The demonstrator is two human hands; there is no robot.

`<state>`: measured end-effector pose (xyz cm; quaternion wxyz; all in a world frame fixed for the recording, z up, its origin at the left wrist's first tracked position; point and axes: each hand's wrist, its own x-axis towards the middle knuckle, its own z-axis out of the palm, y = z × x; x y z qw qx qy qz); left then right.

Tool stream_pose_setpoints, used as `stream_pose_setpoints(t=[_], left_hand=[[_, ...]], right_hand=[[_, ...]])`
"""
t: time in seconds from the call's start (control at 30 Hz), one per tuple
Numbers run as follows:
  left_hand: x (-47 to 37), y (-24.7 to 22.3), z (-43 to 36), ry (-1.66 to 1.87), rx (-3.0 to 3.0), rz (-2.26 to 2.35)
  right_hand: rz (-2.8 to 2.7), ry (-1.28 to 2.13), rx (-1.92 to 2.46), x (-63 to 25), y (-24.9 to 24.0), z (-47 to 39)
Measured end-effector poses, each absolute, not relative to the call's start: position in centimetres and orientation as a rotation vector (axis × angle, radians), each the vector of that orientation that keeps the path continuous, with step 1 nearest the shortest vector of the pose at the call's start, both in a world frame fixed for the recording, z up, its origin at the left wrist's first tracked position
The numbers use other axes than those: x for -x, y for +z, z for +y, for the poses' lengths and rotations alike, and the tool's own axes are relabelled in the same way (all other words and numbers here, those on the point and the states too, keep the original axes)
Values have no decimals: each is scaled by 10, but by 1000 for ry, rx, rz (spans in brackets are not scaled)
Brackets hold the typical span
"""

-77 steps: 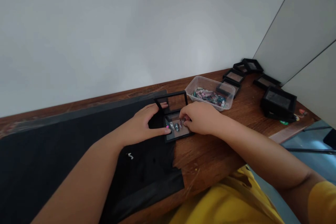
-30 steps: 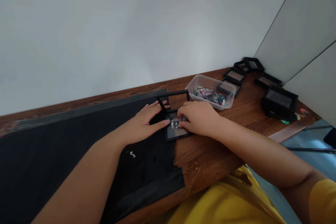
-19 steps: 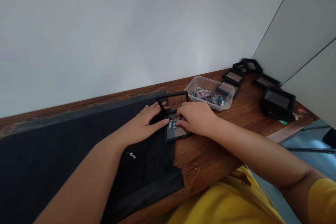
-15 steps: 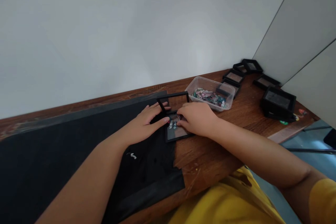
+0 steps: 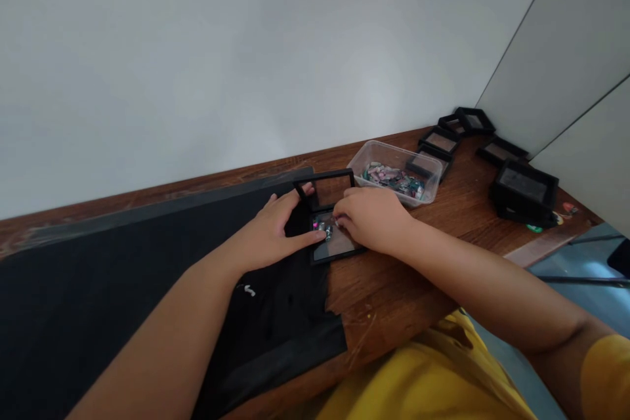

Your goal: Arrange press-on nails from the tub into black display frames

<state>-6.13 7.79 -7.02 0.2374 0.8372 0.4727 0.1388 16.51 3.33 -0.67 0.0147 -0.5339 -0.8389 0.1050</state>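
Observation:
A small black hinged display frame (image 5: 339,257) lies with its clear-windowed lid (image 5: 335,191) raised, partly on the black mat and partly on bare wood. Small shiny pieces (image 5: 322,228), silvery with a pink one, lie at the left of its lower half. My left hand (image 5: 270,230) is spread: its fingers reach to the lid's left edge, and its thumb touches the pieces. Over the right side of the frame, my right hand (image 5: 374,216) has its fingertips pinched together, closed on something too small to name.
Behind my right hand stands a clear plastic tub (image 5: 428,193) of colourful small pieces. Several black frames (image 5: 440,140) lie farther back, with a stack of them (image 5: 524,190) at right. A white scrap (image 5: 249,290) rests on the black mat (image 5: 147,275). The wall (image 5: 197,65) borders the table.
My left thumb has moved slightly right, onto the shiny pieces, uncovering a pink one. My right fingertips have drawn back a little from the pieces. The lid leans slightly farther back.

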Motion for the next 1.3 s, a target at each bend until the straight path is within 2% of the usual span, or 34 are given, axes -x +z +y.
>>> stream_pose_setpoints(t=[1.3], left_hand=[[46, -71, 71, 422, -2348, 1361]], right_hand=[[-2575, 324, 1716, -166, -7, 32]])
